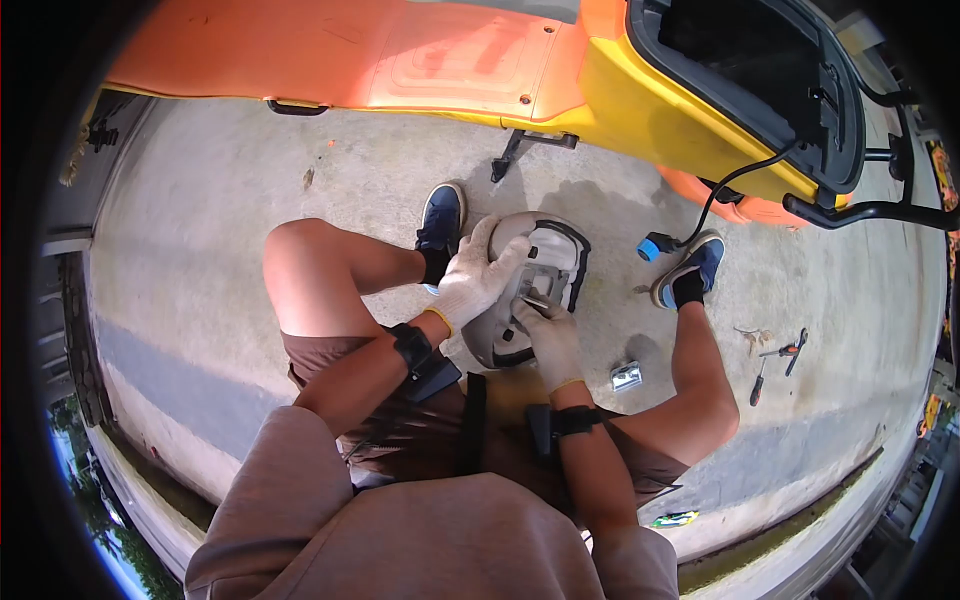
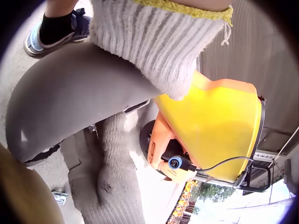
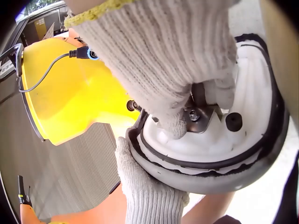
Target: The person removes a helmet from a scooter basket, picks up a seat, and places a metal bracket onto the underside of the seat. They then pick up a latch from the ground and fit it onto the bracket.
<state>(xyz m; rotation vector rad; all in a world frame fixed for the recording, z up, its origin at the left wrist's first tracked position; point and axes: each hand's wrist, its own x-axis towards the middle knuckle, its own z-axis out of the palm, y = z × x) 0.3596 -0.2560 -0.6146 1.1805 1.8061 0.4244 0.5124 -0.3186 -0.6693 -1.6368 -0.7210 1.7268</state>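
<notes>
A grey, rounded seat-like shell (image 1: pixel 480 330) lies tilted between the person's legs, its white underside (image 3: pixel 254 135) with black edging facing up. The left hand (image 1: pixel 478 280), in a white knit glove, holds the shell by its rim; the right wrist view shows its thumb along the edge. The gloved right hand (image 1: pixel 552 345) reaches into the underside. Its thumb and fingers are around a dark metal bracket (image 3: pixel 201 122) with a bolt on it, and the glove hides part of the bracket. A black round plug (image 3: pixel 233 122) sits beside the bracket.
An orange and yellow vehicle (image 1: pixel 600 95) stands ahead, its cable ending in a blue-ringed connector (image 1: pixel 655 246). A small clear packet (image 1: pixel 626 376) lies on the concrete floor (image 1: pixel 200 250). Right of the person's leg are a screwdriver (image 1: pixel 757 388) and a black-handled tool (image 1: pixel 796 352).
</notes>
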